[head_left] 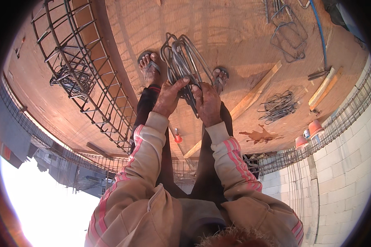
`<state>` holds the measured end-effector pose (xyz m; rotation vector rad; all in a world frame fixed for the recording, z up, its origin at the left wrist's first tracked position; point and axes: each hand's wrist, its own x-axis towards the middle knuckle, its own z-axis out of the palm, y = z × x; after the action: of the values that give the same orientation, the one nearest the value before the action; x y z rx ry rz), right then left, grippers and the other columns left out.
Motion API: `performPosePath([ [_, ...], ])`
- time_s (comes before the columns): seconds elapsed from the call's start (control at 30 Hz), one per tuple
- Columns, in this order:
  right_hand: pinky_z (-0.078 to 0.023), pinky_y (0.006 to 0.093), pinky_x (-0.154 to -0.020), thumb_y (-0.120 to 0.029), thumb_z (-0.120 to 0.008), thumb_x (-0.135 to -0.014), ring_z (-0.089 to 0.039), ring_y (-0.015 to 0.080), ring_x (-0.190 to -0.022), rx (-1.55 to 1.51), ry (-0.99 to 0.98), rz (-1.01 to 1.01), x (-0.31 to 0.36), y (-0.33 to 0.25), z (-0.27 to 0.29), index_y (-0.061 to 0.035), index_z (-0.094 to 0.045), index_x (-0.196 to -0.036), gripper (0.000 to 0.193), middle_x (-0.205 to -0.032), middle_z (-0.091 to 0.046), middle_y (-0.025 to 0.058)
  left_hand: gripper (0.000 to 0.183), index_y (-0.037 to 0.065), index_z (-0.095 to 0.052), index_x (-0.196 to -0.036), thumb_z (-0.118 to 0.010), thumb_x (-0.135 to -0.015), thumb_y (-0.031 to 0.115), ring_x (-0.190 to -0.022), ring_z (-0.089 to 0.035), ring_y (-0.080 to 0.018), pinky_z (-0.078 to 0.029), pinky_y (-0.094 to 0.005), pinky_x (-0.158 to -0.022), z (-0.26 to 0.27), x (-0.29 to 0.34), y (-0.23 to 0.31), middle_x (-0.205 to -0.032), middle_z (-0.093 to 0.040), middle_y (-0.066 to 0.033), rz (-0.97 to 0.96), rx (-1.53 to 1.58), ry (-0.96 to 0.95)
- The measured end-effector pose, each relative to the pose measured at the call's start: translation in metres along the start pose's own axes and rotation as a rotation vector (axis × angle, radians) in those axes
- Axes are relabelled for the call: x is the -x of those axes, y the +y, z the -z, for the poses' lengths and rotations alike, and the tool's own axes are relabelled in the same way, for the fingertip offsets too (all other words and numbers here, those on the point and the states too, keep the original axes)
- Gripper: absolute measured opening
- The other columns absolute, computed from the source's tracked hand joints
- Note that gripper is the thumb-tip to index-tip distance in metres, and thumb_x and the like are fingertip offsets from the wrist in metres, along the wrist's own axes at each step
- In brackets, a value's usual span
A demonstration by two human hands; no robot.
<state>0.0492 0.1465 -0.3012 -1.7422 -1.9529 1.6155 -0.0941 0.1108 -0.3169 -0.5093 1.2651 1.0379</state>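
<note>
Over the flat brown plywood deck (pixel 239 41), a looped grey metal-rod bundle (pixel 179 61) has its near end between the left hand (pixel 169 96) and right hand (pixel 208 103). Left of it lies a long grey metal lattice cage (pixel 88 52). Right of the bundle lie a long pale wooden plank (pixel 256 88) and, farther right, a tangled grey metal-rod heap (pixel 280 106).

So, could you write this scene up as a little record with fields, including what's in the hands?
Left hand: gripping the near end of a bundle of bent metal rods
Right hand: gripping the same bundle
Feet: sandalled, either side of it
Floor: wooden sheeting
Left side: metal bar cage
Right side: pile of bent rods, reddish buckets
</note>
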Motion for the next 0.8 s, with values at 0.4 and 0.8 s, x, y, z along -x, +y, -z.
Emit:
performPosePath([
  [0.4,-0.052,0.0459,-0.083,-0.029,-0.062,-0.095,-0.061,0.0324,-0.103,0.319,-0.248,0.148,0.005,0.0,0.035,-0.0029,-0.065,-0.111,0.031,-0.103,-0.058,0.0139,0.015,0.005,-0.072,-0.095,-0.078,-0.083,0.012,-0.072,-0.065,-0.0108,-0.049,-0.0268,-0.064,-0.006,-0.002,-0.012,-0.085,-0.074,-0.0031,-0.022,-0.306,-0.034],
  [0.8,-0.053,0.0512,-0.091,-0.022,-0.062,-0.089,-0.059,0.0367,-0.117,1.067,0.246,-0.253,-0.179,0.245,0.19,-0.0171,-0.068,-0.121,0.032,-0.125,-0.06,0.0154,0.02,0.005,-0.066,-0.104,-0.074,-0.085,0.009,-0.076,-0.069,-0.0167,-0.055,-0.03,-0.071,0.017,-0.008,0.001,-0.087,-0.07,-0.0055,-0.111,-0.383,0.053],
])
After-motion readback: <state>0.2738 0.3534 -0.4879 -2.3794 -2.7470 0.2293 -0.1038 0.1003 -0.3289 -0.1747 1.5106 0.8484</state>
